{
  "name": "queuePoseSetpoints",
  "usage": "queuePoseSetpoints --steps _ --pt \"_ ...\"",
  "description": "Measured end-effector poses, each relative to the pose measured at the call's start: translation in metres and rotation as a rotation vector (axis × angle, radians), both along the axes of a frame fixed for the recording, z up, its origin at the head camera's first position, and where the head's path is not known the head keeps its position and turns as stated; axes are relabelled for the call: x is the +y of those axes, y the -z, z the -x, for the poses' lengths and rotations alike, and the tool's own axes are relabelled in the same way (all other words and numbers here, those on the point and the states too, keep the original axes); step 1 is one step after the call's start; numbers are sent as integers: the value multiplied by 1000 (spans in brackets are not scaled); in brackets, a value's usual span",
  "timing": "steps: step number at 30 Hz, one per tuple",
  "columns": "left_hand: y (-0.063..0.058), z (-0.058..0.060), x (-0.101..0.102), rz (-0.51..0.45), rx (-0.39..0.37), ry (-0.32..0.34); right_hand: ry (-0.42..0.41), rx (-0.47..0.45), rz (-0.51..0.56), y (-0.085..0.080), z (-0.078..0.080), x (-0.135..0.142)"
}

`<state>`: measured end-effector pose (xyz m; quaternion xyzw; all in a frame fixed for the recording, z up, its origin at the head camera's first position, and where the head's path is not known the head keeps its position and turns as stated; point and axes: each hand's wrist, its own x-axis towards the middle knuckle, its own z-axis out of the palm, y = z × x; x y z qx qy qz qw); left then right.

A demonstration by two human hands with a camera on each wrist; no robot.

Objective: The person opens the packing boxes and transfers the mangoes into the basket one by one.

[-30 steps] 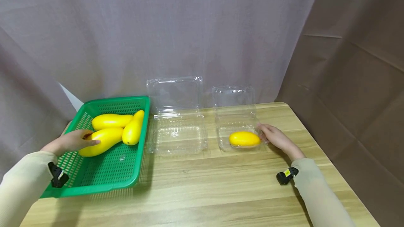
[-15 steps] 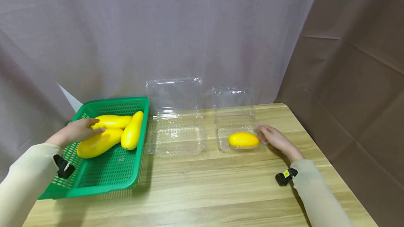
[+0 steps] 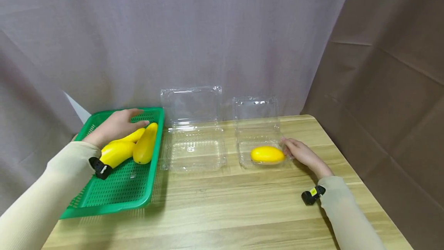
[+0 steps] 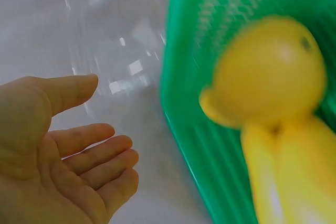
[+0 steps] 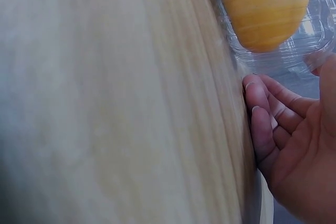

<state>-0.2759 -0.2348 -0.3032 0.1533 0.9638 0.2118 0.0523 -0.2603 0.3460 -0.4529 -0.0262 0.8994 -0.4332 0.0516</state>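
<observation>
Under left hand [image 3: 116, 125], squash [image 3: 133, 135] half hidden.

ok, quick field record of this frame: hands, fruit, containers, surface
left hand: open, empty, above the yellow fruits in the green basket
right hand: fingers loosely curled at the right edge of the small clear box; grip unclear
fruit in basket: three, long, yellow, lying together
fruit in box: one, yellow, lying in the small clear box's tray
large clear box: lid open, tray holds nothing, between basket and small box
table: light wood
</observation>
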Motion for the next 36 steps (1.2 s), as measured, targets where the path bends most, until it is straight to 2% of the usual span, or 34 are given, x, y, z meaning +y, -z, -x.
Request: queuePoseSetpoints --steps 12,21,29,36 --pt "-6 12 100 -57 80 183 26 10 5 2 -3 0" --pt "-3 9 165 -85 81 285 20 17 7 -1 -4 -3" --pt "7 1 216 -91 81 361 22 15 8 -1 -3 -2" --pt "23 -5 251 -102 56 430 17 34 22 0 -6 -2"
